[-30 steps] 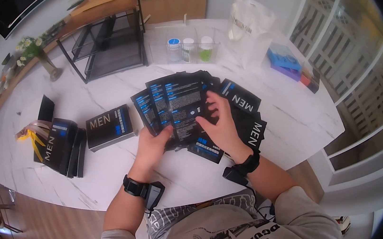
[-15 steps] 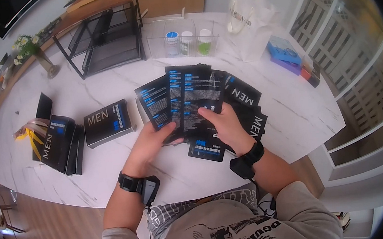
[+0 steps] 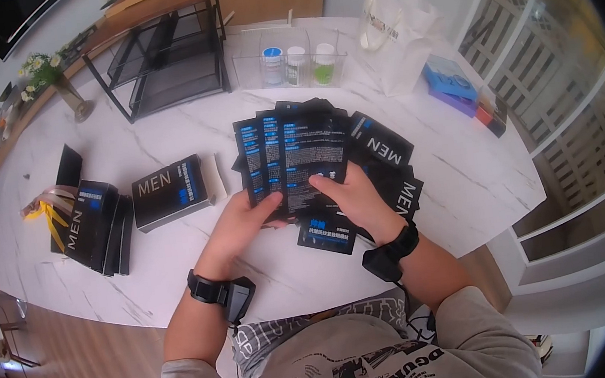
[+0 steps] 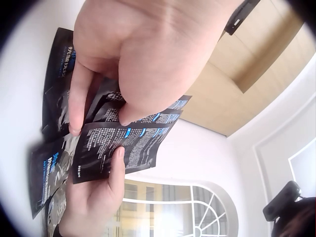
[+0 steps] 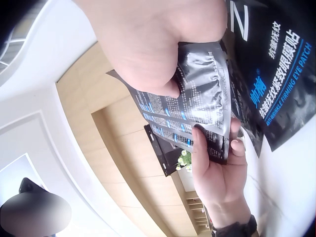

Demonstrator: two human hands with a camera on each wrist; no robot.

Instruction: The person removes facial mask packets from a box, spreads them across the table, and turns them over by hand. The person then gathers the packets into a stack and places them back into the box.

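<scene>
White marbled table (image 3: 133, 285), with a fan of black packets (image 3: 304, 143) held over it by the left hand (image 3: 242, 219) and right hand (image 3: 356, 197)
Text side toward the wearer, the fan has loose black packets (image 3: 383, 141) lying just to its right and a MEN box (image 3: 168, 202) to its left; the left hand grips its lower left, thumb on top, and the right hand pinches its lower right, thumb on the printed face

Room lies between rack (image 3: 181, 89) and flat MEN box (image 3: 171, 192) — loose packets (image 3: 382, 145) bar passage right of the held packets (image 3: 314, 144).
</scene>
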